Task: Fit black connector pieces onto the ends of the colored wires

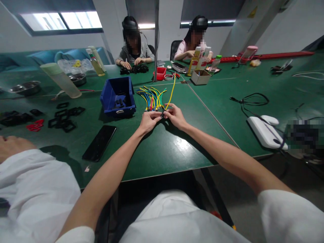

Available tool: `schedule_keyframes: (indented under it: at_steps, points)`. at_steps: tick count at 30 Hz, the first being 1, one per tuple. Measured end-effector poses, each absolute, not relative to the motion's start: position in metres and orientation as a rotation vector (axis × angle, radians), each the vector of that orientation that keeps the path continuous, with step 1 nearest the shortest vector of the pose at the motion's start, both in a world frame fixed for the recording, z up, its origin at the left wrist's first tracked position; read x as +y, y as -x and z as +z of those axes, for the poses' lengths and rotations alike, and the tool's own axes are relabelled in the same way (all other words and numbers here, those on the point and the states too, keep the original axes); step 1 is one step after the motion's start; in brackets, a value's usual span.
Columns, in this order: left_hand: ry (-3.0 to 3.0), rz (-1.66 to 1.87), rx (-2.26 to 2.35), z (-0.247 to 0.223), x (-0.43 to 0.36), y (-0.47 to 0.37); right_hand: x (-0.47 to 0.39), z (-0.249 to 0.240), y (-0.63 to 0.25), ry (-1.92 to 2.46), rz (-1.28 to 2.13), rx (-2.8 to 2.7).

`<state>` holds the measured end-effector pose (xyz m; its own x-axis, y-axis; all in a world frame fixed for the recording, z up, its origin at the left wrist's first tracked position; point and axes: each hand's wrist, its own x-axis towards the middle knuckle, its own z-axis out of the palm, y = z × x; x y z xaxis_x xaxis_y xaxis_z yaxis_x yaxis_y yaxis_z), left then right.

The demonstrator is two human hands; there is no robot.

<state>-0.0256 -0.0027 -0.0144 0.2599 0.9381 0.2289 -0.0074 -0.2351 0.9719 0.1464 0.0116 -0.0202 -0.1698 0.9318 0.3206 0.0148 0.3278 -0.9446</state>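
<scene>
A yellow wire (172, 92) stands up in front of me, bent slightly, its lower end between my two hands. At that end sits a small dark piece, partly covered by fingers. My right hand (176, 116) pinches the wire's lower end and the dark piece. From the other side, the fingertips of my left hand (149, 122) are closed on the dark piece, meeting the right fingers. Just beyond the hands lies a fanned bundle of wires (152, 96) in yellow, blue, green and red. A blue bin (118, 85) with small black parts (120, 102) stands left of it.
A black phone (99, 143) lies left of my arms, near black frame-like pieces (64, 118) and red pieces (35, 125). Bottles (60, 80) and a small box (200, 77) stand farther back. Two people sit opposite; another person's sleeve (37, 179) is at left. A white device (265, 131) lies right.
</scene>
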Motion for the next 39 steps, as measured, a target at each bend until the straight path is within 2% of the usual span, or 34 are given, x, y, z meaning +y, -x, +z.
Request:
schedule_keyframes:
  at_steps: [7, 12, 21, 30, 39]
  points:
    - [-1.596, 1.231, 1.025, -0.018, -0.002, 0.025, 0.011, -0.016, -0.147, 0.966, 0.905, -1.574]
    - [-1.919, 1.281, 1.274, -0.012, -0.011, 0.021, 0.013, -0.015, -0.155, 1.021, 0.733, -1.697]
    - [-2.313, 1.352, 1.438, -0.015, -0.007, 0.033, 0.025, -0.019, -0.173, 1.151, 0.575, -1.71]
    - [-2.651, 0.999, 1.507, -0.009, -0.007, 0.031, 0.033, -0.007, -0.197, 1.189, 0.589, -1.674]
    - [-2.559, 0.77, 1.583, 0.005, 0.039, 0.018, 0.036, 0.004, -0.233, 1.254, 0.45, -1.845]
